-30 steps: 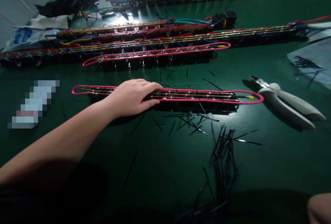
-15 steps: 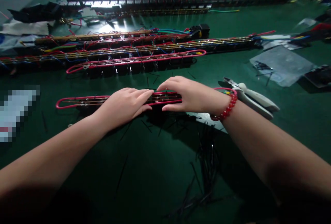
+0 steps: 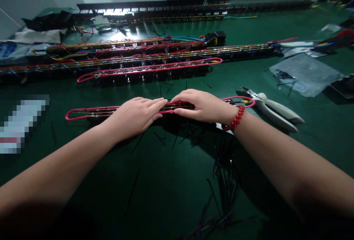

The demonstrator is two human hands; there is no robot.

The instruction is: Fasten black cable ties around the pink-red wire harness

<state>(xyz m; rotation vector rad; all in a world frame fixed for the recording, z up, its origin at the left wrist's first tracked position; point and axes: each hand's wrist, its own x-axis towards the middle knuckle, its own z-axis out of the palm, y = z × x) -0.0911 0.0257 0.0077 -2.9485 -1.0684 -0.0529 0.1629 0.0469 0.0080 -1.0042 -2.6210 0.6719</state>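
Across the green table in front of me lies a long, narrow wired strip (image 3: 103, 110) with dark blocks, thin metal rods and a red cable looped round its ends. My left hand (image 3: 138, 112) rests over its left-middle part, fingers together and stretched along the far side, thumb at the near side. My right hand (image 3: 201, 103) grips the strip's middle from the right, fingertips on the far edge and thumb on the near red cable. A red bead bracelet (image 3: 235, 119) circles the right wrist. Palms and fingers hide part of the strip.
White-handled cutting pliers (image 3: 279, 114) lie at the right end. Cut black tie pieces (image 3: 226, 173) are heaped in front. Behind is a similar red-cabled strip (image 3: 149, 70), with longer wired strips (image 3: 243, 48) beyond. A plastic bag (image 3: 306, 74) is at right.
The view has shifted slightly, so the table things sit lower and further right. My right thumb has come up against the strip's near edge, and the right wrist has moved left.
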